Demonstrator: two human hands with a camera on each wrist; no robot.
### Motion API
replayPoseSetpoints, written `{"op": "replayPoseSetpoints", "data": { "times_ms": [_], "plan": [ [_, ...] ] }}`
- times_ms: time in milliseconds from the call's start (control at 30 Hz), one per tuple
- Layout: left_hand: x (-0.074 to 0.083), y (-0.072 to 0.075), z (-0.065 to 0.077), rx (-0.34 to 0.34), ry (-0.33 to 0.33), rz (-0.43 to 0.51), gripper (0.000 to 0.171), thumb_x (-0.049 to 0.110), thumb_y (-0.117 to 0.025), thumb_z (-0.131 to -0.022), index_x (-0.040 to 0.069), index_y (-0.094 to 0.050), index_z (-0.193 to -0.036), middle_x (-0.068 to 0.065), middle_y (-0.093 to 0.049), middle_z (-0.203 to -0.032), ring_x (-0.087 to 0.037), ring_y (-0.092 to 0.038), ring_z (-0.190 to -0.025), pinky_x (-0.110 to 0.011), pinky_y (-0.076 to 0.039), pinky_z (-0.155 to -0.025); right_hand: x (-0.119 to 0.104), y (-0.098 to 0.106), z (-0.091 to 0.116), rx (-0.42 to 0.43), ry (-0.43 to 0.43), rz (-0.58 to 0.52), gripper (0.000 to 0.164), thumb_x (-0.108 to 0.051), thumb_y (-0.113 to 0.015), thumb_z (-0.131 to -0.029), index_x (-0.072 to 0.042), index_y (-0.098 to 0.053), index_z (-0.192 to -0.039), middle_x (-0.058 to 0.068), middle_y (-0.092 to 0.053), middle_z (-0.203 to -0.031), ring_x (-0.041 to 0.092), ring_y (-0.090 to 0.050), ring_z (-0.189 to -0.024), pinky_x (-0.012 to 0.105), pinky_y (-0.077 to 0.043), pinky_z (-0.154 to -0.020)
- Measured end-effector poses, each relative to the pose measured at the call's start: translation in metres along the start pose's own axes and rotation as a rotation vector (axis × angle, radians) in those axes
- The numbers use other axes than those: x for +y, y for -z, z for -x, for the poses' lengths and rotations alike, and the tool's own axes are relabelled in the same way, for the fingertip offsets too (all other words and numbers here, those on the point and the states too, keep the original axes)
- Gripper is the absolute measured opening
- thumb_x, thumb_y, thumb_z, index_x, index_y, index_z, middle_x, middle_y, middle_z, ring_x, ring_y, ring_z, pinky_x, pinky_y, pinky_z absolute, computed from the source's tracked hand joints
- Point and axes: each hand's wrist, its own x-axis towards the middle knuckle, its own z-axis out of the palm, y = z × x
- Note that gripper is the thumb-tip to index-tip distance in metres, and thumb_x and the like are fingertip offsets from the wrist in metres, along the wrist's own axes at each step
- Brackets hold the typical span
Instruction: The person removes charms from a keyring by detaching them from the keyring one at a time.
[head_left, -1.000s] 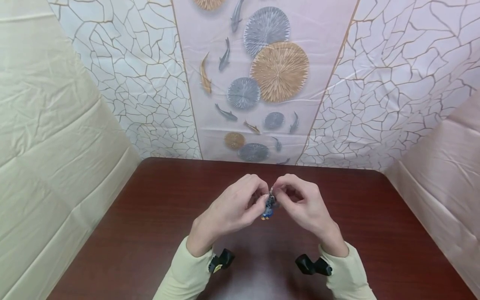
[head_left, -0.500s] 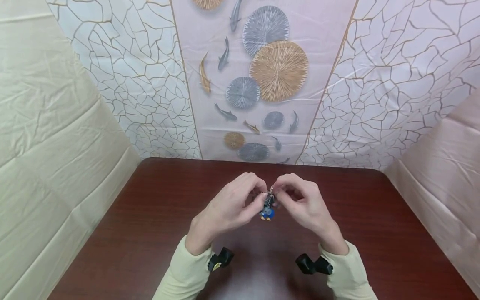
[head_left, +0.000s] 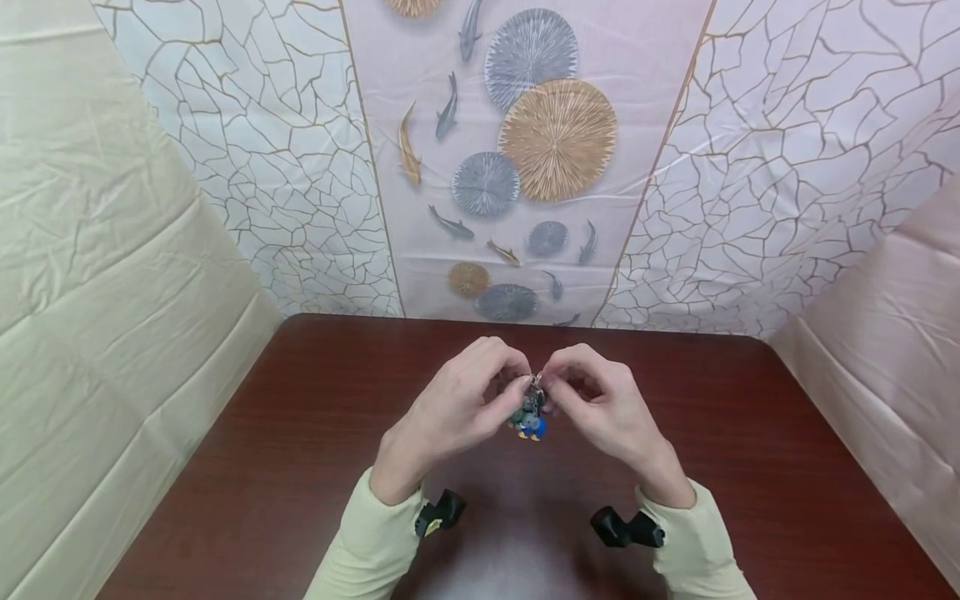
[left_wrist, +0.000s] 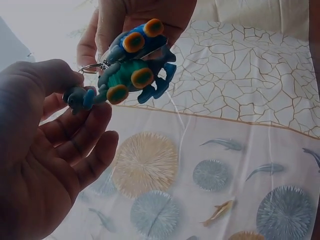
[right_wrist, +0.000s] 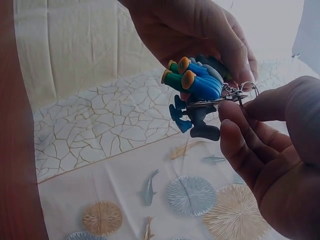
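Note:
A bunch of small figurine keychains (head_left: 532,427) hangs between both hands over the table. My left hand (head_left: 457,408) pinches at the top of the bunch, beside a grey figurine head (left_wrist: 77,99). My right hand (head_left: 607,404) pinches the metal key ring (right_wrist: 250,87) between thumb and fingers. One figurine wears blue trousers (right_wrist: 202,87) and has orange feet. Another, in green trousers (left_wrist: 122,75), also has orange-soled feet. In the right wrist view, grey and blue parts (right_wrist: 181,116) dangle below them. Fingers hide part of the ring.
Beneath the hands lies a dark red-brown table (head_left: 315,417). A patterned cloth (head_left: 487,250) with fish and round motifs hangs behind its far edge. Plain cream cloth (head_left: 112,292) hangs at the left side, and a pinkish cloth (head_left: 892,333) at the right.
My left hand has shifted slightly up and left. More of the bunch shows below the fingers, with green visible beside the blue figurine. My right hand has barely moved and keeps pinching the ring.

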Motion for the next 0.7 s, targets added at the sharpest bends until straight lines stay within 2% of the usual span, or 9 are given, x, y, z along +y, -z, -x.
{"op": "replayPoseSetpoints", "data": {
  "times_ms": [267,467,700],
  "plan": [
    [-0.0005,-0.0022,-0.0009,-0.005,-0.034,-0.034,0.009,0.011,-0.064,-0.093,0.011,-0.066,-0.102,0.003,-0.063,-0.093,-0.010,-0.055,-0.087,-0.021,-0.047,-0.079,-0.0010,-0.0005,0.0005,0.006,-0.039,0.007,0.023,0.015,-0.065,-0.083,-0.004,-0.060,-0.096,0.007,-0.068,-0.074,0.012,-0.065,-0.058,0.022,-0.051,-0.048],
    [-0.0002,-0.0042,-0.0009,0.003,-0.036,-0.030,0.006,0.009,-0.064,-0.093,0.010,-0.065,-0.099,0.002,-0.062,-0.092,-0.010,-0.056,-0.088,-0.022,-0.048,-0.081,0.0004,-0.0020,0.0002,0.010,-0.053,-0.021,0.023,0.016,-0.066,-0.082,-0.001,-0.060,-0.096,0.010,-0.068,-0.076,0.010,-0.066,-0.057,0.024,-0.053,-0.049],
    [0.0003,-0.0056,0.0000,0.004,-0.016,-0.009,0.006,0.007,-0.063,-0.092,0.008,-0.063,-0.097,0.001,-0.062,-0.092,-0.008,-0.057,-0.083,-0.018,-0.049,-0.076,0.0004,-0.0007,-0.0001,0.016,-0.060,0.076,0.018,0.006,-0.070,-0.084,-0.007,-0.067,-0.096,0.009,-0.069,-0.082,0.005,-0.061,-0.061,0.019,-0.050,-0.052]
  ]
}}
